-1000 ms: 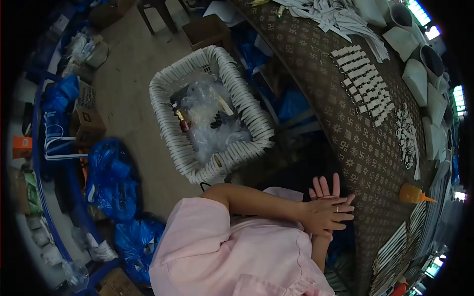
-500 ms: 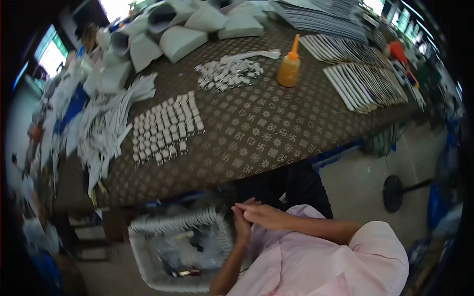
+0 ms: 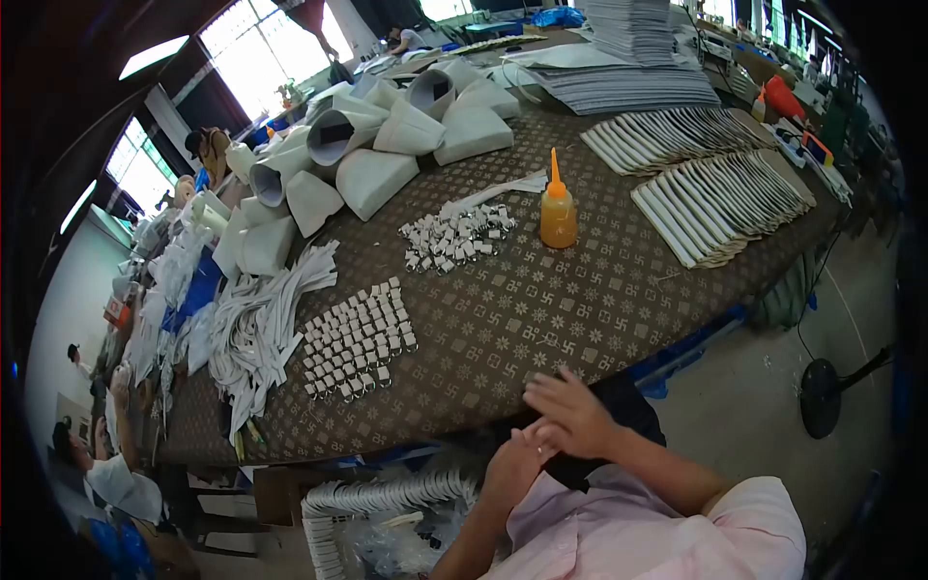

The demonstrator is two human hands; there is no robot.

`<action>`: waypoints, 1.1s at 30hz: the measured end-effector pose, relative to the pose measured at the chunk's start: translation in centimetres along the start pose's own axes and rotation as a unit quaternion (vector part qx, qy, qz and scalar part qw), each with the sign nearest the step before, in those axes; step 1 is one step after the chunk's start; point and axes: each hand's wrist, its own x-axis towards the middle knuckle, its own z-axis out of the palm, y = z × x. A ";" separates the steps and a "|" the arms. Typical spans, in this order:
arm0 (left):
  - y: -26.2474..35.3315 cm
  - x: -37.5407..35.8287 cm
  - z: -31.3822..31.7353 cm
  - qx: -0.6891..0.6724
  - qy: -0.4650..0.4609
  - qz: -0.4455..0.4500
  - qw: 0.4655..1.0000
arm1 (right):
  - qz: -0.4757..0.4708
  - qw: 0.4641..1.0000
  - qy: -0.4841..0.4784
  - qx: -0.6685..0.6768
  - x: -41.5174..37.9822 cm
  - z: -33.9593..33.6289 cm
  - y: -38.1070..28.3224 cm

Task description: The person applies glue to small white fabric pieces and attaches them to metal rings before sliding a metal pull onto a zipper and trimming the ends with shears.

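Observation:
My right hand (image 3: 572, 416) is over the lap at the table's front edge, its fingers stretched out and apart, holding nothing. Below and to its left, my left hand (image 3: 514, 471) touches it near the thumb side. The left fingers are mostly hidden behind the right hand. On the patterned brown tablecloth (image 3: 483, 358) ahead lie rows of small white pieces with metal rings (image 3: 358, 338). Behind them is a loose heap of similar pieces (image 3: 454, 240) beside flat white strips (image 3: 503, 189). An orange-tipped glue bottle (image 3: 558, 217) stands upright to the right of the heap.
Bundled white strips (image 3: 256, 333) lie at the left, large white curved shapes (image 3: 377, 184) behind. Folded strips (image 3: 720, 203) lie in rows at the right, near stacked sheets (image 3: 628, 87). A white woven basket (image 3: 324, 503) stands below the table. Another person (image 3: 121, 483) is at the left.
My hands have come up toward the table edge and partly apart; the right fingers have spread from lying against the left hand. The view has tilted up, showing more of the room.

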 end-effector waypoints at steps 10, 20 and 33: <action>18.0 18.6 8.8 0.676 0.043 0.147 0.721 | 0.202 0.931 0.302 -0.035 14.9 -4.6 20.4; 24.4 41.3 6.1 0.934 0.039 0.234 0.267 | 0.215 0.898 0.384 -0.022 16.0 -8.8 30.2; 26.4 42.9 14.1 0.784 0.054 0.351 0.509 | 0.250 0.868 0.401 -0.156 15.7 -9.0 31.9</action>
